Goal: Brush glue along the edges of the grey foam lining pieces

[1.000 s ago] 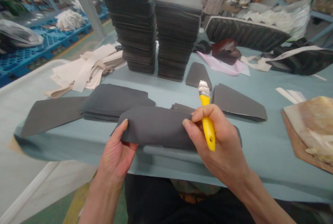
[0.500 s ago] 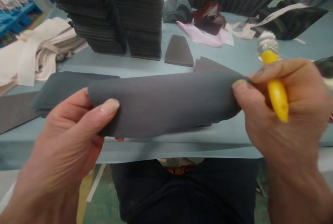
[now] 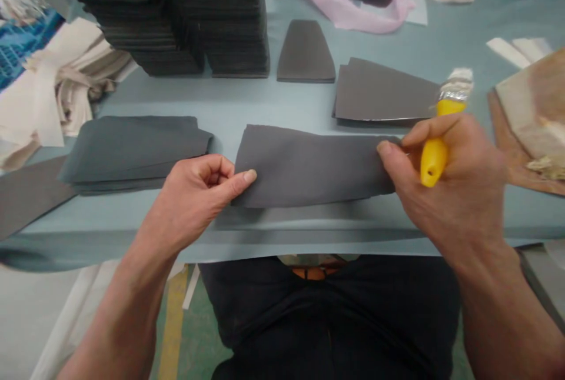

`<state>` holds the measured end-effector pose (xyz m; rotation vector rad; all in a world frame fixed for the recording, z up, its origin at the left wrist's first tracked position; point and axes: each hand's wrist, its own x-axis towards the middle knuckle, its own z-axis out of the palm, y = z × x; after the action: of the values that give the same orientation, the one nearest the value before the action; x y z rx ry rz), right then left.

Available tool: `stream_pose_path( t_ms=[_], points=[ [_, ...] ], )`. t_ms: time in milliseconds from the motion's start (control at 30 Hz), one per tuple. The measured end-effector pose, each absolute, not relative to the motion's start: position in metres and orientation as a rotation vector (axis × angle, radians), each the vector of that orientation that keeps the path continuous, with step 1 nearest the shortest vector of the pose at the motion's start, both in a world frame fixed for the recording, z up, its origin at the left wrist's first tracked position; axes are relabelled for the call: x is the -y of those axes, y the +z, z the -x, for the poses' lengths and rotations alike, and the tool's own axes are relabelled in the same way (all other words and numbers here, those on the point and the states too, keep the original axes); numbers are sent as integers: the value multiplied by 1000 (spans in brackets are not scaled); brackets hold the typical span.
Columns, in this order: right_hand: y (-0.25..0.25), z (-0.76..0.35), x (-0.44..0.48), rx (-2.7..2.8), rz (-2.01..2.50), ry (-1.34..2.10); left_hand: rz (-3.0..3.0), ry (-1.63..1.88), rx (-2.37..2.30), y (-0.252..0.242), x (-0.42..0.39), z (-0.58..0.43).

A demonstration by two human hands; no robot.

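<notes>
Gray sheet (image 3: 311,168) was pinched at opposite ends by the left hand (image 3: 198,195) and the right hand (image 3: 457,183); a yellow brush (image 3: 434,159) was also gripped in the right.

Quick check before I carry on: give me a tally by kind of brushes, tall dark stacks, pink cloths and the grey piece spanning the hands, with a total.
Yellow-handled brush, in the right hand: 1
Tall dark stacks, left one and right one: 2
Pink cloth: 1
Grey piece between left hand and right hand: 1
Total: 5
</notes>
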<state>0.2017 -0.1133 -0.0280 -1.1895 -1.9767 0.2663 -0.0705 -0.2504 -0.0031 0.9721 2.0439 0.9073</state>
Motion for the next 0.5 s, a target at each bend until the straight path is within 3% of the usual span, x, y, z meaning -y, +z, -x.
stream_pose_path(
  t_ms=[500],
  points=[
    [-37, -204, 99, 1970, 1132, 230, -1049, 776, -2118, -10, 243, 75]
  ],
)
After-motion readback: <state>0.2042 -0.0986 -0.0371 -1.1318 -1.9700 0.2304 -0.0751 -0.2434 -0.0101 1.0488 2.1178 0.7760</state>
